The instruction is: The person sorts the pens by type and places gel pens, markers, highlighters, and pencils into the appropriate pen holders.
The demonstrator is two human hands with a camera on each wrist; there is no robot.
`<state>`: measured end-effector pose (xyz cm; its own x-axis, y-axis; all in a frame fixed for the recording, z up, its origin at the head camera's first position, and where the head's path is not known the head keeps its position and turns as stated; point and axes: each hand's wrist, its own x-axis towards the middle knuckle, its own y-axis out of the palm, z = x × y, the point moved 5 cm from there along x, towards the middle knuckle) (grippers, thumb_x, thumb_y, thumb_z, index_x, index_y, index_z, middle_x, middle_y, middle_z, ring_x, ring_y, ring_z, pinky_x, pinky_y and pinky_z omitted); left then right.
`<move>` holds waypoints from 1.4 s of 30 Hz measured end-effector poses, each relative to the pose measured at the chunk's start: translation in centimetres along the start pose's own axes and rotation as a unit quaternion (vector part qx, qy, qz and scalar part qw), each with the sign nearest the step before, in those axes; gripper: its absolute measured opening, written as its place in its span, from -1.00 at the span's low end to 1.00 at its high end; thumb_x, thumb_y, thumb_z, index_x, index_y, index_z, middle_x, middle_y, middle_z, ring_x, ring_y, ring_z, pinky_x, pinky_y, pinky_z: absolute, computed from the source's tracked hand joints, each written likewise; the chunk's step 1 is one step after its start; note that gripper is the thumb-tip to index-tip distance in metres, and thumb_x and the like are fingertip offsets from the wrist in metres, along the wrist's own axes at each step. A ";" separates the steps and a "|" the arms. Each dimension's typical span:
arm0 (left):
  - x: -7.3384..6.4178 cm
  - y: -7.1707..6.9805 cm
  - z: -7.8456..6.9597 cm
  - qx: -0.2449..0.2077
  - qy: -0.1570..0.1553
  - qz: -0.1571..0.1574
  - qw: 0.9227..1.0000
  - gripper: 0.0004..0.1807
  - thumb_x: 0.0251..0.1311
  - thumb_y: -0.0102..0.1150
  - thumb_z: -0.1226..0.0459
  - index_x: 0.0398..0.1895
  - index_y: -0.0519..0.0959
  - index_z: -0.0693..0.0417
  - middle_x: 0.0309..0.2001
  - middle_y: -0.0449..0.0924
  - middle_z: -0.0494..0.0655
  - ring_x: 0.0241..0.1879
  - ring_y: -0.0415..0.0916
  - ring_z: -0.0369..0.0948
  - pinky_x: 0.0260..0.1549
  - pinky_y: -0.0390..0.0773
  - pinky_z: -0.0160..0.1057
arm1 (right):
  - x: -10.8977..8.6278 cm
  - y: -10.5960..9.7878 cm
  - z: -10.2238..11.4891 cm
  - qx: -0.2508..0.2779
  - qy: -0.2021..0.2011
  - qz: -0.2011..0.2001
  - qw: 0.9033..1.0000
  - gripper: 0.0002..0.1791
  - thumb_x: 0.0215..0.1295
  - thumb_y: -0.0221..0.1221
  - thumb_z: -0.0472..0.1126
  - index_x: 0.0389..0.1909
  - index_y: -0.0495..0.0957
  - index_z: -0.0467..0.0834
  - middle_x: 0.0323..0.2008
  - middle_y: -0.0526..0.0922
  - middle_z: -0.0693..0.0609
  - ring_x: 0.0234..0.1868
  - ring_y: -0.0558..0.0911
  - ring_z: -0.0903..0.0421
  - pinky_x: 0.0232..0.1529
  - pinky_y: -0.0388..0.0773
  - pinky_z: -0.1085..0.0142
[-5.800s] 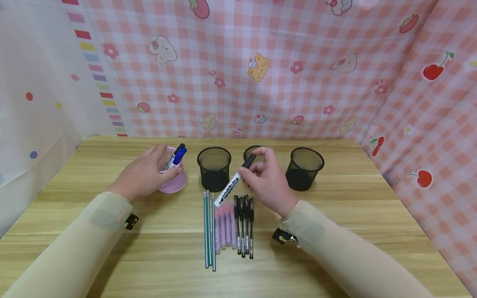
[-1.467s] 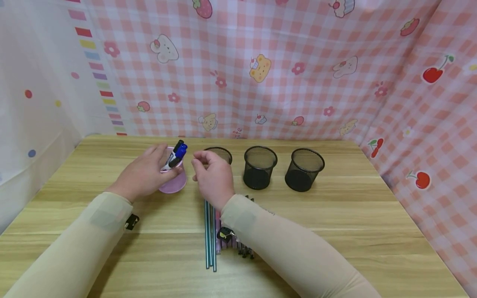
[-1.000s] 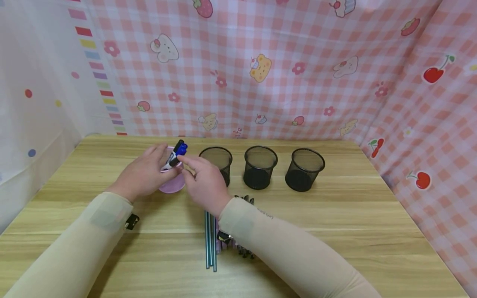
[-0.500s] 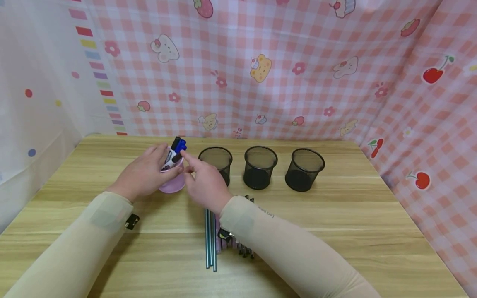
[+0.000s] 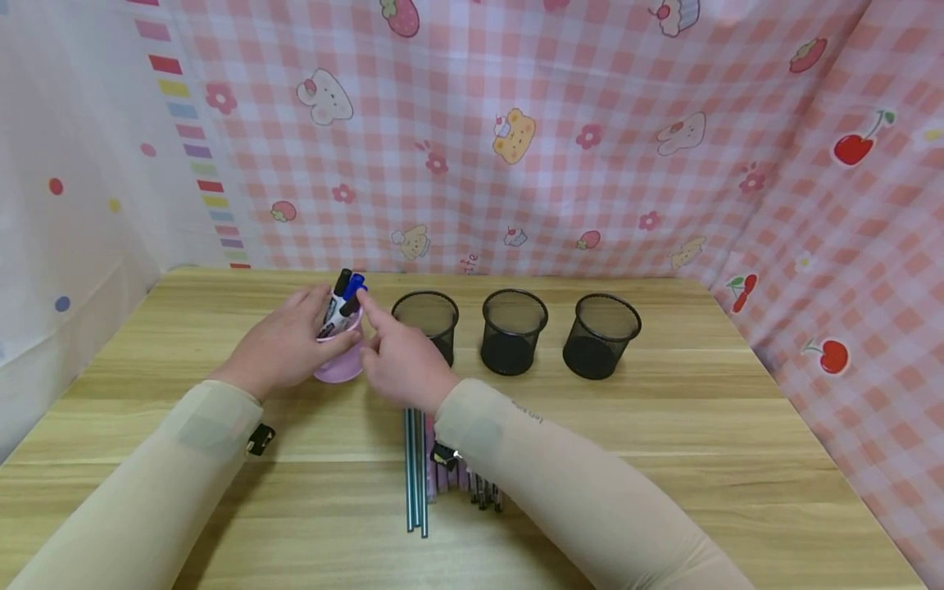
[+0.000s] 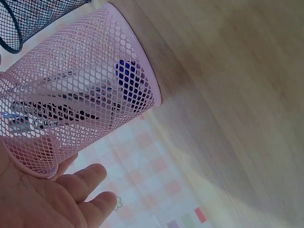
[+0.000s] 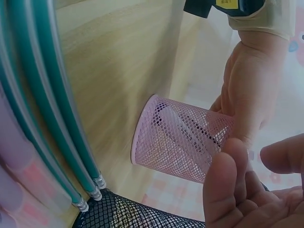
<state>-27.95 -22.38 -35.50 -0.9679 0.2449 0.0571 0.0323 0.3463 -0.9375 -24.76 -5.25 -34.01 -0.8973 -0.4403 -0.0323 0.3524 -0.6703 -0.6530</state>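
A pink mesh pen cup (image 5: pixel 339 360) stands at the left of the table, holding several whiteboard markers (image 5: pixel 338 315) with black and blue caps that lean inside it. My left hand (image 5: pixel 283 340) holds the cup at its rim, thumb across the near side and fingers along the far left side. My right hand (image 5: pixel 406 360) is at the cup's right, its index fingertip touching the marker caps. In the right wrist view the right thumb and fingers stand apart with nothing between them. The left wrist view shows the markers through the mesh (image 6: pixel 80 90).
Three black mesh cups (image 5: pixel 514 332) stand in a row to the right. Teal pencils (image 5: pixel 416 483), light purple pens (image 5: pixel 447 479) and black-capped clear pens (image 5: pixel 483 494) lie in front, partly under my right forearm. A checked cloth (image 5: pixel 590 188) hangs behind the table.
The black-capped marker my right hand held earlier has gone into the pink cup. Lately my right index finger has pushed the caps leftward and the markers lean less. My left hand has stayed put.
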 end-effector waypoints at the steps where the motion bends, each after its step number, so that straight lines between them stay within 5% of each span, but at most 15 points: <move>1: 0.0 0.0 0.0 0.000 0.000 0.000 1.000 0.09 0.39 -0.11 -0.45 0.66 0.07 0.15 0.43 0.32 0.21 0.10 0.43 0.04 -0.12 0.58 0.06 | 0.0 0.0 0.0 0.001 0.000 0.003 1.000 -0.13 0.62 0.04 -0.22 0.71 -0.18 0.33 -0.17 0.70 0.07 -0.70 0.46 0.22 -0.67 0.50 0.35; 12: 0.0 0.1 0.0 -0.005 -0.016 0.007 1.000 0.19 0.33 -0.13 -0.51 0.70 -0.01 0.19 0.59 0.15 0.30 0.40 0.38 0.23 0.27 0.47 0.41 | -0.6 -0.9 -0.3 0.006 -0.011 0.007 1.000 -0.11 0.59 0.08 -0.21 0.72 -0.17 0.29 -0.19 0.67 0.13 -0.61 0.49 0.23 -0.57 0.53 0.34; 20: 0.1 0.2 0.0 -0.008 -0.017 0.011 1.000 0.21 0.32 -0.14 -0.53 0.71 -0.04 0.17 0.60 0.12 0.31 0.49 0.28 0.25 0.35 0.38 0.44 | -2.0 -2.8 -1.3 0.023 -0.004 -0.002 1.000 -0.15 0.60 0.10 -0.20 0.72 -0.08 0.27 -0.19 0.69 0.14 -0.59 0.53 0.19 -0.52 0.55 0.29; 29: 0.0 -0.1 0.1 0.013 0.011 -0.008 1.000 0.19 0.35 -0.04 -0.47 0.69 -0.01 0.24 0.64 0.07 0.31 0.56 0.15 0.32 0.48 0.20 0.43 | -4.3 -5.4 -3.3 -0.017 -0.009 -0.006 1.000 -0.41 0.62 0.07 -0.16 0.60 0.29 0.02 -0.06 0.75 0.04 -0.48 0.59 0.18 -0.35 0.58 0.24; 36: -0.5 -0.7 -0.1 0.028 0.035 -0.050 0.998 0.25 0.28 0.09 -0.46 0.72 -0.09 0.16 0.67 0.00 0.29 0.61 0.00 0.32 0.55 0.00 0.43 | -6.2 -7.0 -6.0 -0.054 -0.013 -0.022 0.998 -0.60 0.59 0.13 -0.15 0.36 0.55 -0.07 -0.04 0.75 0.01 -0.51 0.51 0.17 -0.46 0.49 0.29; 42: -1.4 -2.5 -1.8 0.004 0.086 -0.138 0.987 0.12 0.30 0.27 -0.27 0.70 0.04 0.14 0.63 0.14 0.25 0.59 0.09 0.27 0.52 0.14 0.40 | -7.3 -8.2 -7.7 -0.072 -0.003 -0.021 0.997 -0.64 0.57 0.16 -0.19 0.30 0.59 -0.11 -0.14 0.76 -0.01 -0.36 0.61 0.20 -0.25 0.62 0.27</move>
<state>-26.20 -21.99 -32.63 -0.8834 0.2922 0.3664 -0.2289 0.4133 -0.8814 -23.16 8.07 -34.25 -0.9085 -0.4179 0.0020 0.2723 -0.5956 -0.7558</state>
